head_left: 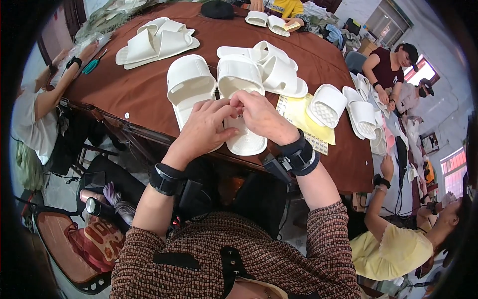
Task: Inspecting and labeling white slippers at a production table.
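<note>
Two white slippers stand side by side before me at the table's near edge, a left slipper (192, 79) and a right slipper (248, 138). Above them my hands meet at the fingertips. My left hand (206, 122) has bent fingers, with its thumb spread apart over the right slipper's footbed. My right hand (263, 117) is closed, its fingertips pinched beside the left fingers; whatever lies between them is hidden. Dark printing shows on the footbed just below the fingertips. By my right wrist lies a yellow sheet of printed labels (313, 134), partly under another white slipper (327, 106).
More white slippers (157, 44) lie on the brown-covered table (99, 102), with another pair (279, 70) behind mine. Teal scissors (93, 64) rest at the left edge and a black cap (217, 9) at the far side. Several people sit around, including one in yellow (393, 249) at right.
</note>
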The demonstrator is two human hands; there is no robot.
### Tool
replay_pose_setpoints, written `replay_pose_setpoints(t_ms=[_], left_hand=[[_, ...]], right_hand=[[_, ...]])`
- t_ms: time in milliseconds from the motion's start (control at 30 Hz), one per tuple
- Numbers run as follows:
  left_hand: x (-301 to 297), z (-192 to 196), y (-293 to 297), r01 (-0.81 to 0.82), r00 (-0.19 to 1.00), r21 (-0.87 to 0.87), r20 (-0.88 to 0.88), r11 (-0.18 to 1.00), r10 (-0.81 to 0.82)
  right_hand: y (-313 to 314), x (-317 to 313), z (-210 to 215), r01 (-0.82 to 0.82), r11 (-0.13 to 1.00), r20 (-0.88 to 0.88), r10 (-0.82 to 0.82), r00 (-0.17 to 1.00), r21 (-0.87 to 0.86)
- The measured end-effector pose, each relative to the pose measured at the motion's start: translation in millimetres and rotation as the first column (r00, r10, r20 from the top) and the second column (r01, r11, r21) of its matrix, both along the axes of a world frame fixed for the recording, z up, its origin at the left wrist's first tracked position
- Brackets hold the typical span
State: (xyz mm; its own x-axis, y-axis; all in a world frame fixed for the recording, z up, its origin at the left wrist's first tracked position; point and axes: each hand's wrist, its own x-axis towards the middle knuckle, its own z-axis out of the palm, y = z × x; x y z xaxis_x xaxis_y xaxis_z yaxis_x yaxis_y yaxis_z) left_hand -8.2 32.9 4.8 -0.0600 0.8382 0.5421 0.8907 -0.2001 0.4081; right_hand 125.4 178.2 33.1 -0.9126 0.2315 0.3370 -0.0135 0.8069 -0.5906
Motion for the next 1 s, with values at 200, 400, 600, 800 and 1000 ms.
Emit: replay_pose_setpoints(t_ms=[200,400,600,800,1000], left_hand=[[-0.1,-1.3,0.4,-0.002,1.000,-0.051,-0.019,0.999,0.001],[-0.5,-4.5,0.9,0.001,0.998,-0.007,-0.056,1.000,-0.001],[-3.3,-7.1,1.2,0.025,0.998,0.019,-0.065,0.999,-0.024],[-2.6,-5.5,2.4,0.033,0.999,0.077,-0.024,0.996,-0.031],[0.2,-3.4,4.1,-0.044,0.998,-0.076,0.043,0.996,0.047]], right_hand=[[-0.1,0.5,-1.2,0.039,0.998,-0.004,-0.038,0.999,0.055],[1.9,5.0,-2.6,0.070,0.997,0.005,-0.070,0.998,-0.031],[-0.8,18.8,0.3,0.095,0.992,-0.107,-0.104,0.989,-0.080],[-17.0,29.8,-10.7,0.100,0.982,-0.182,-0.070,0.981,0.159],[-36.7,33.1,-11.7,0.179,0.801,-0.183,-0.088,0.979,0.572]])
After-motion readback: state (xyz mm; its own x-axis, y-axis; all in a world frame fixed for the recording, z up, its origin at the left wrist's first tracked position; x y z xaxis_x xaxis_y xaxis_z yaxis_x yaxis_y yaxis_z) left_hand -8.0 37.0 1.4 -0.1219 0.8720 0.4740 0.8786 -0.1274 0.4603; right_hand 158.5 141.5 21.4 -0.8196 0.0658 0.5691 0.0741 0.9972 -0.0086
